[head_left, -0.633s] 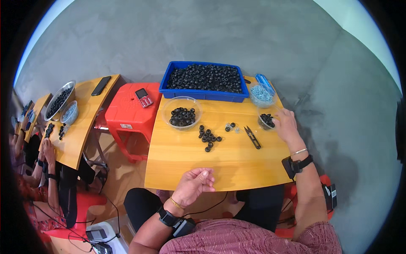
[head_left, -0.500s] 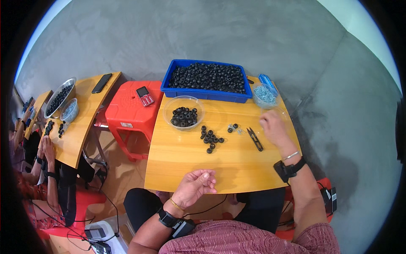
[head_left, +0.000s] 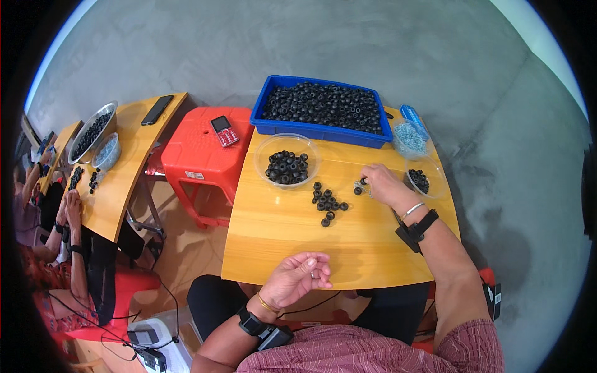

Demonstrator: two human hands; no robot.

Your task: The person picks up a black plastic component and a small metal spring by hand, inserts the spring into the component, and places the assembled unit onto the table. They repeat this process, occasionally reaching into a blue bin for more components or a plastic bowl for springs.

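My right hand reaches over the table with its fingertips pinched together, down at two loose black beads and some tiny silvery pieces. Whatever lies between those fingertips is hidden. Under my right wrist, most of a pair of black thread snips is covered. My left hand hovers at the table's front edge, palm turned up, thumb bent against curled fingers; I cannot make out what it holds, if anything. A loose group of black beads lies mid-table, in front of a clear round tub holding more beads.
A blue tray heaped with black beads stands at the back. To its right are a tub of pale blue-silver pieces, a blue box and a clear bowl with beads. Left stands a red stool bearing a phone; co-workers sit beyond.
My right hand has moved left and nearer the small loose beads, uncovering the right-hand bowl and covering the snips. My left hand keeps its pose. The whole view has shifted slightly.
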